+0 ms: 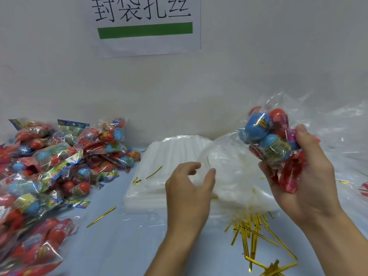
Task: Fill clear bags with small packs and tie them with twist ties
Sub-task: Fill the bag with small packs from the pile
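Observation:
My right hand point(302, 176) grips a bunch of small packs point(268, 134) with blue and red egg-shaped toys, lifted above the table at the right. A clear bag point(225, 162) hangs open just left of the packs, over a white stack of clear bags point(157, 176). My left hand point(189, 186) is at the bag's mouth, thumb and fingers curled on its edge. Gold twist ties point(253, 234) lie scattered in a heap on the blue table below my hands.
A big pile of small packs point(49, 168) covers the left side of the table. A single gold tie point(101, 217) lies beside it. Crumpled clear plastic point(346, 132) lies at the right. A white wall with a paper sign point(147, 24) stands behind.

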Demonstrator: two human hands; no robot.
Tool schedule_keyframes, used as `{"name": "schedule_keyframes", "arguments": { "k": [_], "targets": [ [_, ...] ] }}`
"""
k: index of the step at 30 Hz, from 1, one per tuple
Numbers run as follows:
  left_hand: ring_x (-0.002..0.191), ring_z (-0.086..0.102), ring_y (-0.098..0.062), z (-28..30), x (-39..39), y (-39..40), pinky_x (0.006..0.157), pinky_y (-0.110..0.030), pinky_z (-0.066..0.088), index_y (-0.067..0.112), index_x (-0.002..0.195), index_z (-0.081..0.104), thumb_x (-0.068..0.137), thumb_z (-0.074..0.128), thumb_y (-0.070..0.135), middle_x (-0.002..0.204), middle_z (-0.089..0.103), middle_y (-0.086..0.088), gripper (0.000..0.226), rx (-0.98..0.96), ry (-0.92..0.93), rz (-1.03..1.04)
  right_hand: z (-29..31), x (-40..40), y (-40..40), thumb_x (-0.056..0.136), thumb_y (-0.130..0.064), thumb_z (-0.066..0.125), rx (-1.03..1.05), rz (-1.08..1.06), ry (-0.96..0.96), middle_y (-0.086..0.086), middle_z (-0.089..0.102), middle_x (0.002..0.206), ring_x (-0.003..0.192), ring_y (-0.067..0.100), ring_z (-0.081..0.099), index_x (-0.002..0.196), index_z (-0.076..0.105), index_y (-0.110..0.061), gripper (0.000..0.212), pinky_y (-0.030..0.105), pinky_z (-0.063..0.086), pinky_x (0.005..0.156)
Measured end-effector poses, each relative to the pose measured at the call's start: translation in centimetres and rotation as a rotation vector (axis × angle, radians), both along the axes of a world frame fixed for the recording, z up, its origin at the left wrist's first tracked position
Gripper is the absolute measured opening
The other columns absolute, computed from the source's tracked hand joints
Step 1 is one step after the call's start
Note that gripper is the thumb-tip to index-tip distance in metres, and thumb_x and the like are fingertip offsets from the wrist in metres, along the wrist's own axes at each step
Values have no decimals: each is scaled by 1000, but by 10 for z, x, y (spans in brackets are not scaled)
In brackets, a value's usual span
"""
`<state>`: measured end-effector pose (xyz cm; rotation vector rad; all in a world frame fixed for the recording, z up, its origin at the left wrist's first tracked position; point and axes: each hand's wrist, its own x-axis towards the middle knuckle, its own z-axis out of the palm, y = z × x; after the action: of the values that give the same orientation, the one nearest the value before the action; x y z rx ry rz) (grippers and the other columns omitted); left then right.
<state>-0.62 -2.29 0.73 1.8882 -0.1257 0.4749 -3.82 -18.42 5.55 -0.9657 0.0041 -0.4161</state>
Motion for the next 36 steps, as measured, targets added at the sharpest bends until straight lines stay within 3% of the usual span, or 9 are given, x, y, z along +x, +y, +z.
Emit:
{"name": "schedule_keyframes", "arguments": {
  "k": [6,10,14,18,21,25,31,34,36],
  "targets": [
    [75,63,-4,5,2,10,67,-16,48,22,73,62,79,80,16,73,66,9,20,-96,-45,131,-5,6,0,79,-45,63,-48,-57,2,5,71,100,81,19,72,99,68,-21,32,21,54,51],
    [104,53,-7,3,3,10,76,-14,48,42,107,44,78,71,4,111,53,14,54,15,-15,-3,-9,8,0,73,-46,65,-117,-62,-2,8,70,100,75,17,72,110,65,-13,49,23,54,51],
    [126,33,0,2,0,7,100,-23,39,41,136,37,82,74,29,134,36,27,67,177,-28,-96,-13,10,0,75,-45,66,-191,-33,-10,6,74,96,75,20,73,108,68,-14,45,26,54,50],
    [93,58,-3,3,4,15,81,-23,49,28,89,64,87,72,18,99,63,14,12,131,-139,57,-13,6,0,84,-37,71,-273,54,-39,11,71,91,71,21,69,99,69,-11,30,31,50,52],
    [70,61,0,8,10,24,57,-11,43,24,71,60,90,68,15,69,63,12,22,-29,-125,208,-12,1,-3,79,-32,70,-243,276,-93,9,74,91,72,19,72,93,79,-18,23,25,54,53],
    [60,59,-4,12,11,26,52,-14,39,22,67,55,88,66,12,72,61,17,25,-87,-127,292,-11,-5,-2,57,-47,93,-358,582,-70,16,76,102,91,27,76,103,79,-14,59,29,61,70],
    [58,58,-14,11,11,28,55,-26,45,24,68,57,88,68,16,66,61,11,24,-56,-138,320,-16,-1,-3,59,-61,86,-774,446,125,36,65,105,101,52,66,101,70,-2,74,69,49,95],
    [59,59,-9,12,11,27,55,-24,48,25,67,59,87,68,16,71,64,15,23,-52,-118,282,-14,-2,-5,61,-63,80,-822,353,145,25,72,102,98,43,71,102,75,-13,64,62,55,93],
    [62,59,-5,13,10,27,53,-16,43,26,66,60,86,68,17,74,63,23,23,-68,-117,266,-14,-1,-8,63,-63,77,-886,263,141,13,75,85,78,31,73,91,76,-20,52,46,62,71]
  ]
}}
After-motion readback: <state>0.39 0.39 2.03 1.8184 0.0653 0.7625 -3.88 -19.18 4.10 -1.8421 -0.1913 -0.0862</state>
